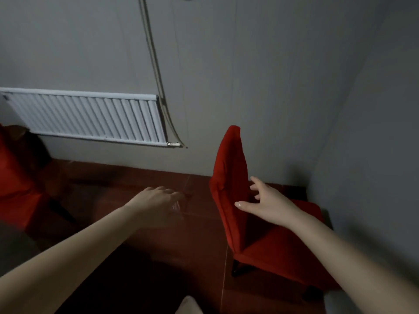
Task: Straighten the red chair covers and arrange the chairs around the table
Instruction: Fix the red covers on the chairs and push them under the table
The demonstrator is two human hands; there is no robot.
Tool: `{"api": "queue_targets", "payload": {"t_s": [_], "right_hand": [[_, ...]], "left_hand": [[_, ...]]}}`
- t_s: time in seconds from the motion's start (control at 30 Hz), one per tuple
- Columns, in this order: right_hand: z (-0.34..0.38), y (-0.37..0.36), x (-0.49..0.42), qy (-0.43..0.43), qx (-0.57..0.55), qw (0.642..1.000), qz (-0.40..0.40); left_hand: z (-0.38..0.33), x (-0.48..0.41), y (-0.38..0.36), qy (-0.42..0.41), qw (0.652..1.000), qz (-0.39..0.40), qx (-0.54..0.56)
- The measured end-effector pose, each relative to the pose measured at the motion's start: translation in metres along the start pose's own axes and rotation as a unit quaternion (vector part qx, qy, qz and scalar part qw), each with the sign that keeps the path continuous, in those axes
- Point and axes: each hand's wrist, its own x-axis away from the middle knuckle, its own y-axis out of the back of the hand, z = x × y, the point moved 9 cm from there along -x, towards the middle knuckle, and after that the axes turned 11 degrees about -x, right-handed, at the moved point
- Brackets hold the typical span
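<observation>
There are 2 chairs in sight from where I stand. The red chair (pixel 283 245) nearest the person sits in the corner of the room, side-on, its seat pointing toward the right-hand wall. Its cover (pixel 231 173) runs up the tall backrest and shows some soft folds along the near edge.

The right hand (pixel 269 202) is spread wide, fingers fanned and thumb out, just beside the front face of that backrest. I can't tell whether the fingertips touch the cloth. It holds nothing. The left hand (pixel 158 200) hangs over the dark red floor (pixel 136 245), well apart from the chair and blurred. Its fingers look loose and I see nothing in it.

A second red chair (pixel 13 177) shows at the far left, below the white radiator (pixel 86 116), with cables (pixel 156 75) trailing down the wall beside it. I can't make out the counter.

I'd judge this to be the reach for the corner chair, with straightening or moving not yet begun. Next, the right hand needs a firm hold on the backrest, and the left should come across to its near edge. Then the cloth can be tugged flat, or the chair turned out of the corner.
</observation>
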Motion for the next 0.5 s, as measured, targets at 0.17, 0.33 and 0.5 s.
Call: {"api": "queue_targets", "payload": {"t_s": [0.17, 0.33, 0.5], "right_hand": [[0.01, -0.007, -0.089, -0.067, -0.063, 0.994, -0.053], [0.007, -0.035, -0.151, -0.164, -0.091, 0.98, -0.07], [-0.004, -0.076, -0.199, -0.251, -0.099, 0.962, -0.036]], "left_hand": [[0.05, -0.122, 0.031, -0.095, 0.994, -0.044, -0.032], [0.071, -0.205, 0.038, -0.191, 0.977, -0.047, -0.083], [0.078, -0.264, 0.015, -0.232, 0.969, -0.036, -0.07]]}}
